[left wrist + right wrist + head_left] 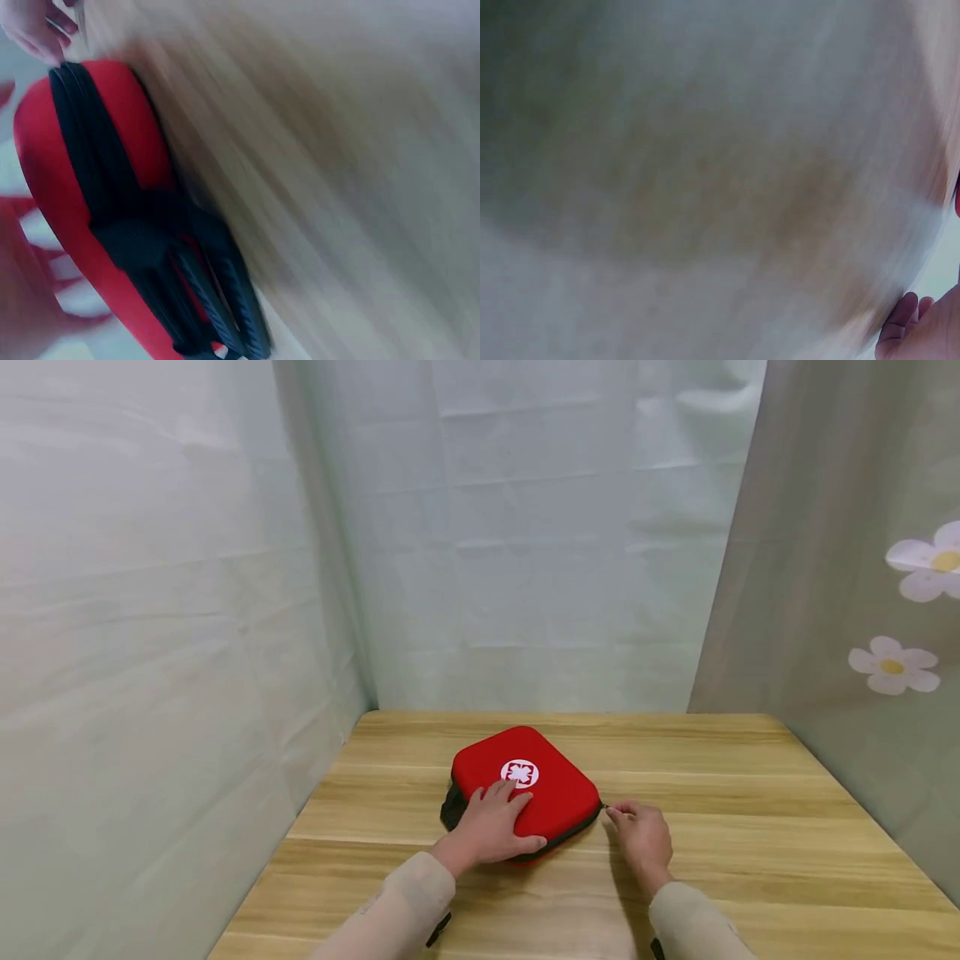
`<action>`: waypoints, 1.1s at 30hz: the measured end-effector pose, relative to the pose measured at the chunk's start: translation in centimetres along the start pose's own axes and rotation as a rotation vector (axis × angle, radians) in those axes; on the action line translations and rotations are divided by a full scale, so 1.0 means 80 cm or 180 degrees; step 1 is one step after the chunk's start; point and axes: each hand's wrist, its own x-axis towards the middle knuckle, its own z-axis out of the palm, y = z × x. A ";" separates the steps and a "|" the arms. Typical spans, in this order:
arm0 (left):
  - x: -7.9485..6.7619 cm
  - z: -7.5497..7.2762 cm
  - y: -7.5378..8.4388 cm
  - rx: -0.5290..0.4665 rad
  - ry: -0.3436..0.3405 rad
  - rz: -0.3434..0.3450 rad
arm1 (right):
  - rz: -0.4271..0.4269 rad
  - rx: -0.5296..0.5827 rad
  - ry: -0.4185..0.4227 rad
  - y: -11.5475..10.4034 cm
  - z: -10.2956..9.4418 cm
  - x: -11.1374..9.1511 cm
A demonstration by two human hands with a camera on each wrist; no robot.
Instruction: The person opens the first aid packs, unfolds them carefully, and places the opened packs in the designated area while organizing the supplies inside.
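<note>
Right grip (640, 839), in the head view, pinches what looks like the zipper pull (605, 807) at the three o'clock corner of a red first-aid case (558, 793), while the left grip (491, 822) rests with spread fingers on the lid's seven o'clock side. The case lies on the wooden desk (750, 827), below the middle of this view. Zipper work seems under way rather than finished: the lid lies down over the base, and nothing inside shows. How much of the zipper is done or left cannot be told, nor which way the pull is being worked, since the far edges are hidden. The lid is smooth, with rounded corners and a white round emblem (520, 773) bearing a clover-like cross; a black handle (452, 806) sits at nine o'clock.

From the left wrist, the case appears edge-on: two red halves, together along the visible black zipper band (79, 124), with the handle toward five o'clock. Blurred left fingers lie at eight o'clock; the other hand meets the band's end at eleven.

From the right wrist, mostly blurred desk shows. One hand appears at four o'clock, its hold unclear, below a red sliver at three.
</note>
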 end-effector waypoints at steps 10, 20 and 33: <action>0.007 0.009 0.014 -0.0783 0.0118 -0.1288 | -0.0143 0.0097 0.0156 0.008 -0.007 -0.005; 0.004 0.003 -0.011 -0.0925 -0.0098 -0.1169 | -0.0411 0.0147 0.0275 0.005 -0.012 -0.008; 0.015 -0.009 -0.064 -0.1001 -0.0504 -0.0592 | -0.0390 0.0242 0.0236 0.007 -0.007 -0.005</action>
